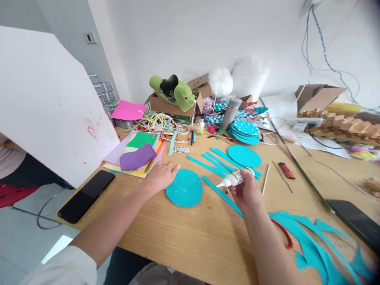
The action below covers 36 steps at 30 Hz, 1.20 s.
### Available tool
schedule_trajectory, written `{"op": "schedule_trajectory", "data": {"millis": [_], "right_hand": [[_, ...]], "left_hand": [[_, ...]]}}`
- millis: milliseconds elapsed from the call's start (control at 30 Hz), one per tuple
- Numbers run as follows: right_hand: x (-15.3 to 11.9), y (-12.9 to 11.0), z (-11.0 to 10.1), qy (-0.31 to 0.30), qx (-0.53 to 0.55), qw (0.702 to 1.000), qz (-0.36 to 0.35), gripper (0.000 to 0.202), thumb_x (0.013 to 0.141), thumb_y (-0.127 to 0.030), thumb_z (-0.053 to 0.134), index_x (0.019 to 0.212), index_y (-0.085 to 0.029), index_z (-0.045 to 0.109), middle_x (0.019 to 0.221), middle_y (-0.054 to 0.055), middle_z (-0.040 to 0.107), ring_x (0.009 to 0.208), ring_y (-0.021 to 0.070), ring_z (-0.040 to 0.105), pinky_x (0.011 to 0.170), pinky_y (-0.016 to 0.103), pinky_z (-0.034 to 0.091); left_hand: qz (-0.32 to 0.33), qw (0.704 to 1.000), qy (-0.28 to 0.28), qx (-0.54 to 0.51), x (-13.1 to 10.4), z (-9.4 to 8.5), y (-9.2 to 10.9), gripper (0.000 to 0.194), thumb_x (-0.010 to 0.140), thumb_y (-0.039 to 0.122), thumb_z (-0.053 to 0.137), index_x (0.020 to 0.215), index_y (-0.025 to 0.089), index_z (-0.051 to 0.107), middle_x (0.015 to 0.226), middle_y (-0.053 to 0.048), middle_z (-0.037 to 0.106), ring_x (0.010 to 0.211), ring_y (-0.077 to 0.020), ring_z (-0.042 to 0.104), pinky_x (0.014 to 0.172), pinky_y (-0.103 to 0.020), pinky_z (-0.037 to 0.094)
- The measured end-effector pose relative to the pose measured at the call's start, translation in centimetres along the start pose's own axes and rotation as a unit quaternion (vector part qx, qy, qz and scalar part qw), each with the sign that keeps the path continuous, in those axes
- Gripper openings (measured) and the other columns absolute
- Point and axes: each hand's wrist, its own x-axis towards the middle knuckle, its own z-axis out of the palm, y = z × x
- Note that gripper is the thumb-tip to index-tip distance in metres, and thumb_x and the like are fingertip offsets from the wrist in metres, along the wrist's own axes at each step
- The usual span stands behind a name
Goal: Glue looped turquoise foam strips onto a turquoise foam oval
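Observation:
My right hand (248, 190) is wrapped round a white glue bottle (234, 178), tilted so its nozzle points left and down. My left hand (161, 177) rests by the upper left edge of a turquoise disc (184, 190), fingers apart and holding nothing. A few small pale dots show on that disc. Behind the bottle lie a second turquoise disc (244, 155) and several narrow turquoise strips (208, 166). One long strip (221, 194) runs between the near disc and my right hand.
Coloured sheets (140, 151) and a black phone (86, 196) lie left. Turquoise offcuts (317, 246), red-handled scissors (285, 233), a red lighter (286, 170) and thin sticks (265, 179) lie right. A grey bottle (231, 114) and dotted discs (245, 130) stand behind. A white board (51, 100) rises left.

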Motion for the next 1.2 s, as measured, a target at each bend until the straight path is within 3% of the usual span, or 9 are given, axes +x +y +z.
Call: {"op": "schedule_trajectory", "data": {"millis": [133,367,500,633,867,1033,1200], "right_hand": [[0.0,0.3,0.0,-0.005,-0.004,1.000,0.000,0.028,0.067,-0.042,0.069,0.070,-0.021,0.050,0.047,-0.007,0.052,0.032,0.0076,0.042,0.027,0.018,0.033],[-0.1,1.1,0.6,-0.008,-0.007,1.000,0.006,0.032,0.065,-0.044,0.071,0.071,-0.021,0.049,0.052,-0.006,0.056,0.035,0.0079,0.046,0.030,0.018,0.036],[-0.7,1.9,1.3,-0.006,-0.076,0.995,-0.065,0.034,0.068,-0.046,0.072,0.071,-0.020,0.051,0.053,-0.005,0.058,0.037,0.0084,0.048,0.033,0.019,0.037],[-1.6,2.7,2.2,-0.009,-0.177,0.975,-0.136,0.033,0.074,-0.046,0.069,0.071,-0.020,0.050,0.056,-0.005,0.057,0.039,0.0089,0.050,0.035,0.021,0.038],[-1.8,2.3,4.2,-0.041,-0.280,0.945,-0.162,0.034,0.076,-0.048,0.067,0.072,-0.021,0.048,0.053,-0.006,0.054,0.039,0.0102,0.049,0.035,0.023,0.039],[-1.5,1.6,4.8,-0.002,-0.315,0.931,-0.187,0.035,0.075,-0.049,0.067,0.071,-0.021,0.046,0.051,-0.007,0.051,0.037,0.0100,0.048,0.035,0.022,0.037],[-1.3,2.8,4.1,0.023,-0.330,0.921,-0.207,0.033,0.076,-0.049,0.065,0.072,-0.022,0.045,0.055,-0.006,0.050,0.044,0.0104,0.048,0.041,0.023,0.038]], "left_hand": [[0.003,1.000,-0.008,0.025,-0.5,-0.1,0.9,0.053,0.098,0.049,0.020,0.117,0.016,0.058,0.104,-0.013,0.070,0.103,-0.0301,0.062,0.093,-0.043,0.039],[0.011,0.997,0.063,-0.042,-0.1,0.9,-0.1,0.046,0.099,0.040,0.025,0.115,0.014,0.059,0.112,-0.013,0.068,0.107,-0.0275,0.059,0.094,-0.041,0.041],[0.052,0.983,0.094,-0.151,-0.4,1.5,-0.4,0.044,0.098,0.044,0.033,0.124,0.015,0.055,0.111,-0.010,0.068,0.111,-0.0232,0.057,0.098,-0.038,0.041],[0.084,0.976,0.071,-0.188,-0.8,1.9,-0.8,0.044,0.098,0.044,0.034,0.127,0.017,0.053,0.114,-0.010,0.065,0.115,-0.0230,0.053,0.100,-0.039,0.042],[0.102,0.975,0.070,-0.184,-0.9,2.3,-1.2,0.043,0.099,0.043,0.029,0.124,0.018,0.054,0.116,-0.009,0.062,0.114,-0.0216,0.052,0.101,-0.037,0.041],[0.116,0.968,0.062,-0.213,-1.0,2.2,-1.1,0.043,0.099,0.043,0.028,0.124,0.020,0.055,0.116,-0.007,0.063,0.115,-0.0217,0.051,0.102,-0.038,0.039],[0.126,0.957,0.046,-0.256,-1.1,2.3,-1.0,0.047,0.099,0.044,0.026,0.125,0.019,0.056,0.117,-0.008,0.063,0.117,-0.0212,0.049,0.104,-0.040,0.039]]}}
